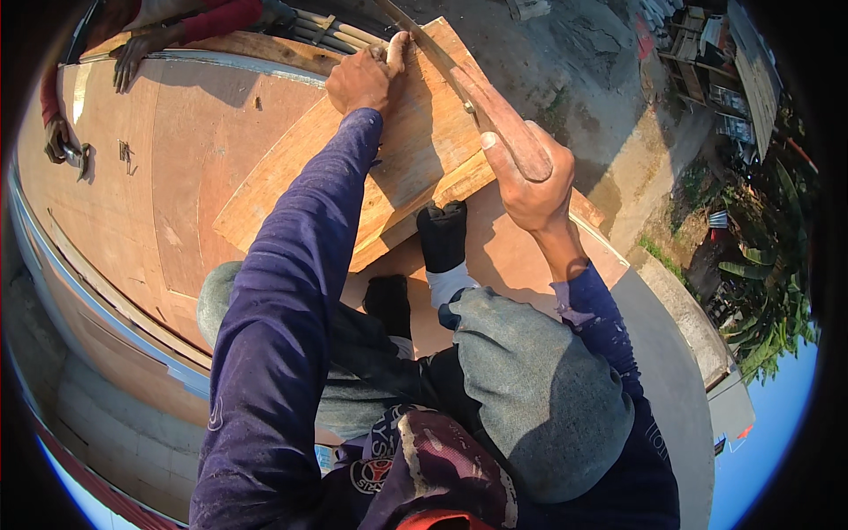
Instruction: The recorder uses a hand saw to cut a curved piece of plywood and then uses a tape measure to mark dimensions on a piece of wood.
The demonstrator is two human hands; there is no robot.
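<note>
My right hand (539, 181) is closed around the wooden handle of a handsaw (503, 128). Its thin blade runs up and left across a thick plywood board (433, 124), near the board's far right end. On the board's far edge lies my left hand (367, 75), its thumb stretched on top close to the blade and its other fingers curled, partly hidden. One dark-socked foot (442, 234) of mine rests against the board's near edge.
The board lies on a large plywood surface (185, 177). At its upper left, another person's hand (132, 57) rests flat; their other hand (57, 141) holds a small metal tool (82, 159). The platform's right edge (618, 256) drops toward rough ground, with plants (768, 300) beyond.
</note>
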